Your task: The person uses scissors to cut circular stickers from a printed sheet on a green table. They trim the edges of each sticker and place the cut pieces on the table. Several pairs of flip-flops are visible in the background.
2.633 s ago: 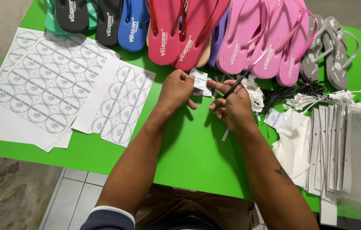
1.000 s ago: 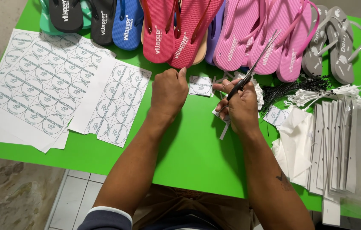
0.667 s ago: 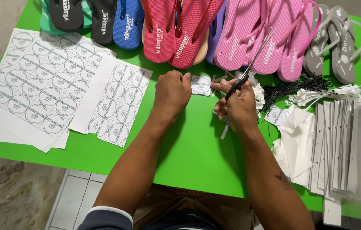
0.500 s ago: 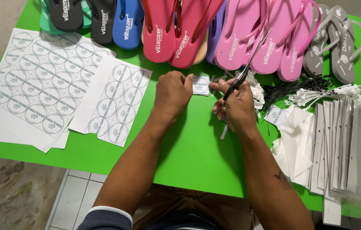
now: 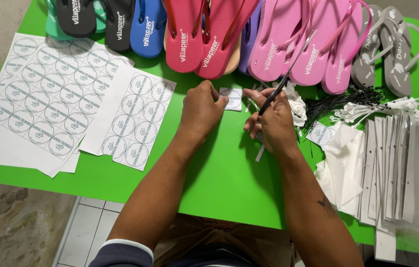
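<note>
From the head camera, you are pinching a small square paper label point(image 5: 231, 98) at its left edge with the fingers of your left hand point(image 5: 200, 110), holding it just above the green tabletop point(image 5: 219, 173). Your right hand point(image 5: 272, 118) is gripping a pair of scissors point(image 5: 284, 78), its fingers curled through the handles; the blades are pointing up and away to the right, over the pink sandals point(image 5: 302, 42), and appear closed or nearly so. The label is lying just left of the scissor hand, between your two hands, so the left hand is the nearer one and already touching it. The scissors' long axis is running diagonally away from the label, not toward it.

To your left, white sheets of round printed stickers point(image 5: 46, 94) are lying flat and overlapping, one with a torn lower corner. Along the far edge a row of sandals in black, blue, red, pink and grey is lying. On the right, black ties point(image 5: 340, 101), white plastic tags point(image 5: 392, 106), clear bags and white card strips point(image 5: 392, 168) are lying stacked
</note>
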